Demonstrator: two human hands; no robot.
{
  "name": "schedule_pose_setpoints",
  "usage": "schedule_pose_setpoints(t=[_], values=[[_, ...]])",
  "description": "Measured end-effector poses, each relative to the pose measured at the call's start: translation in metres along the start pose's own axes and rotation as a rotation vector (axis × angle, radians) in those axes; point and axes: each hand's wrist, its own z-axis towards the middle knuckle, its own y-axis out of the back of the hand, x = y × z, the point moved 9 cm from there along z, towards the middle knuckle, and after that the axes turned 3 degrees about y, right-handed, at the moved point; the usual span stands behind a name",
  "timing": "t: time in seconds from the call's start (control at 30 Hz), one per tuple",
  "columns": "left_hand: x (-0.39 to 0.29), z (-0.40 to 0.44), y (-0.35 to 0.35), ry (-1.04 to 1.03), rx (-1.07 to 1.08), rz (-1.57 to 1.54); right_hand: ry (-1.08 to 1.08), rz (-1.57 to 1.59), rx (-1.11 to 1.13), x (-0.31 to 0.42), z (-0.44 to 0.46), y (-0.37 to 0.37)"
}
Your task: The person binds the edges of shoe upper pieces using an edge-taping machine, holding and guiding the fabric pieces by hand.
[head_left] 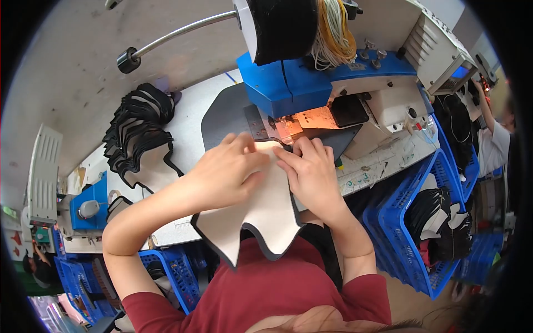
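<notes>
A cream fabric piece with black bound edges, cut like a shoe upper, spans the table edge and hangs toward my lap. My left hand lies over its left side, fingers curled down at the far edge. On the right, my right hand pinches the black edge close to the needle area. Both hands are just in front of a blue and white sewing machine, whose lamp lights the stitching plate orange. My fingertips partly hide the edge there.
Left on the white table stands a stack of black-edged pieces. Blue baskets with more pieces are at right, another basket lower left. A control box sits back right. Another person is at far right.
</notes>
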Motion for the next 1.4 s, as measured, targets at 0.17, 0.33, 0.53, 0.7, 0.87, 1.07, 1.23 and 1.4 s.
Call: schedule_pose_setpoints(t=[0.17,0.33,0.53,0.7,0.87,1.07,1.23,1.4], values=[[0.0,0.006,-0.018,-0.287,-0.351,0.006,-0.221,0.189,-0.044,-0.023,0.01,-0.001],[-0.005,0.01,-0.02,-0.248,-0.436,0.041,-0.243,0.117,0.011,-0.021,0.006,0.0],[-0.003,0.019,-0.012,-0.184,-0.477,0.049,-0.159,0.146,0.024,-0.028,0.014,-0.007],[0.001,0.022,-0.005,-0.204,-0.578,0.036,-0.111,0.168,0.065,-0.031,0.024,-0.014],[0.007,0.03,-0.006,-0.142,-0.499,0.039,-0.153,0.141,0.116,-0.036,0.031,-0.023],[0.011,0.034,-0.003,-0.103,-0.47,0.009,-0.227,0.223,0.041,-0.043,0.03,-0.021],[0.009,0.034,-0.005,-0.141,-0.564,0.065,-0.189,0.208,-0.036,-0.044,0.031,-0.016],[0.023,0.044,-0.005,-0.078,-0.453,0.009,-0.183,0.231,0.019,-0.044,0.026,-0.015]])
